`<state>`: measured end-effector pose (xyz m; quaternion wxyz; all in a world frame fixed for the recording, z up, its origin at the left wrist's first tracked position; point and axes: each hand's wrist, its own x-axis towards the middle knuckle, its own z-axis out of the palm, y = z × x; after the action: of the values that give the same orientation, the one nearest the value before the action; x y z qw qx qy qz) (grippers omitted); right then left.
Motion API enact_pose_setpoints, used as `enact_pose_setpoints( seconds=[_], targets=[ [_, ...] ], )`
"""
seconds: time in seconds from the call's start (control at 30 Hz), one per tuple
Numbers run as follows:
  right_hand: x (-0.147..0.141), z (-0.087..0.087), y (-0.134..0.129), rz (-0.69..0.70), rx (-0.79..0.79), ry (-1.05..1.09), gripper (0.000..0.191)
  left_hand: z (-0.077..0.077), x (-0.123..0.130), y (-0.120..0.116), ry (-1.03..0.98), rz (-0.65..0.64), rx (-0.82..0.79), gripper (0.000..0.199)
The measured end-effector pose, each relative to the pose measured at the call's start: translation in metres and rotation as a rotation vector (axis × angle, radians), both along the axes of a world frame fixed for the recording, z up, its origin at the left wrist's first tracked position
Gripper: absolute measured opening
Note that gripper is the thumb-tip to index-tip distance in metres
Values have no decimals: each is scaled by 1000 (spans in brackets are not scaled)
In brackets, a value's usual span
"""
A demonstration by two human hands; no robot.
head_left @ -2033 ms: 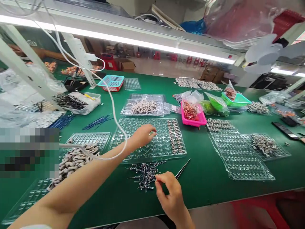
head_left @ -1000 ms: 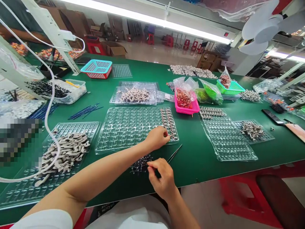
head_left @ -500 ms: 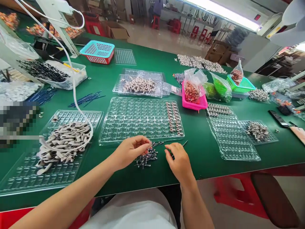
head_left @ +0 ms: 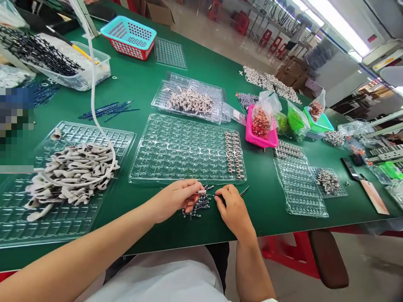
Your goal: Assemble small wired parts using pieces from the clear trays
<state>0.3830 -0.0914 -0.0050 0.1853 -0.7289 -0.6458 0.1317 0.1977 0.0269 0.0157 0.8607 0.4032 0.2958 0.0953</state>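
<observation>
Two-handed work at a green bench (head_left: pixel 163 238). The left hand (head_left: pixel 176 200), its fingers drawn in close, holds a small pale piece (head_left: pixel 202 192) above a heap of wired parts (head_left: pixel 201 205); the right hand (head_left: pixel 234 212), thumb and forefinger in a narrow pinch, appears to grip a small dark part (head_left: pixel 215 195) near it. The step in hand seems to be bringing these two pieces together; the next move would call for a steady left hold and careful alignment by the right fingertips. Beyond the heap lies a clear moulded tray (head_left: pixel 176 147), two columns of small parts (head_left: pixel 229 157) seated at its right end. The left hand covers part of the heap, and the right hides most of a slender metal tool (head_left: pixel 244 190). Whether the thin line between the held pieces joins them cannot be made out.
</observation>
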Motion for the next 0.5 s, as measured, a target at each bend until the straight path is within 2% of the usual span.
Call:
enact_pose_setpoints(
  seconds=[0.17,0.27,0.5],
  targets=[
    [-1,-2,0,58,56,-38,11,-2,1,0,-17,0,-14,36],
    [-2,1,-6,45,112,-14,12,-3,0,2,0,12,10,27],
    [-13,9,-24,22,165,318,12,-5,-2,5,14,40,20,17]
  ],
)
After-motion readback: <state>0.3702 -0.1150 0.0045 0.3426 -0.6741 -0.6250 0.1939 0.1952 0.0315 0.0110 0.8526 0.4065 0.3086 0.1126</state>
